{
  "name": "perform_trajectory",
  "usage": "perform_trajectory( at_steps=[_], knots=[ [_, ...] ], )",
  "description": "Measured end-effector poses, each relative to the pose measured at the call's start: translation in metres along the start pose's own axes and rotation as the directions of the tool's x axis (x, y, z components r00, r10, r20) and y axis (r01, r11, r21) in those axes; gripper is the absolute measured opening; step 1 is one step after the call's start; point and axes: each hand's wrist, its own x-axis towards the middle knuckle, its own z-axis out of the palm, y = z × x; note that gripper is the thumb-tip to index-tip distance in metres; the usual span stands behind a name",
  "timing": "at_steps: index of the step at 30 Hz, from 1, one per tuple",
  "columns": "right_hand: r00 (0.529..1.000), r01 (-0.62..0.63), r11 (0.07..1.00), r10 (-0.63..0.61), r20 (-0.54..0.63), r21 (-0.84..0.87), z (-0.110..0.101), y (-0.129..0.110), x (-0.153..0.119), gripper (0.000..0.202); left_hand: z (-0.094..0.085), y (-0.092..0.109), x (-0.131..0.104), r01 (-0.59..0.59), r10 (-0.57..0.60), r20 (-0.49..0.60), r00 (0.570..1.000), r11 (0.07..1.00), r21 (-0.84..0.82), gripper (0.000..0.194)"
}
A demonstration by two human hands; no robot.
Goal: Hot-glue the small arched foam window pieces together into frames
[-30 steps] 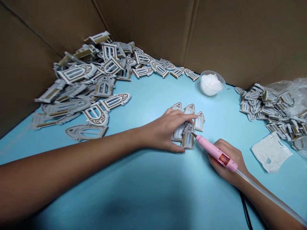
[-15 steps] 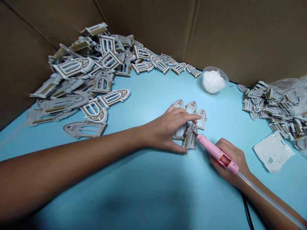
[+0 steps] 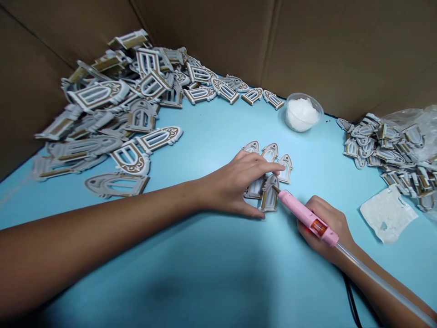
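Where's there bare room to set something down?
The blue table is bare between both forearms, and between the left pile, bowl and left hand. Crowded: that pile, the right pile, the arches by that hand.

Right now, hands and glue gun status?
Left hand spread over arched window pieces. Right hand gripping pink glue gun, tip at nearest piece. Nothing visibly blocking.

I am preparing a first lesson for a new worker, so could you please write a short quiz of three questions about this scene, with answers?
1. Which hand holds the pink glue gun?
2. True or false: the clear cup is empty.
3. The left hand is:
(a) inside the cup
(b) over small arched frames
(c) on the white sheet

Key:
1. The right hand.
2. False; it contains white material.
3. b
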Motion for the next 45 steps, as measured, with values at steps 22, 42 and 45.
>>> perform_trajectory(
  at_steps=[22,42,45],
  knots=[
    [1.000,-0.007,1.000,0.006,-0.022,-0.030,-0.0005,-0.0022,0.0011,0.019,0.0054,-0.0078,-0.0014,0.014,-0.014,-0.010,1.000,1.000,0.003,0.089],
    [1.000,-0.022,0.995,0.020,0.023,0.097,-0.0020,-0.0022,-0.0016,0.014,-0.0005,0.0013,-0.0004,0.068,-0.068,-0.004,0.998,0.998,-0.003,0.086],
    [0.999,-0.039,0.995,0.035,0.041,0.093,-0.0022,-0.0021,-0.0026,0.013,-0.0004,0.0014,-0.0009,0.062,-0.062,-0.013,0.998,0.998,0.004,0.085]
  ],
)
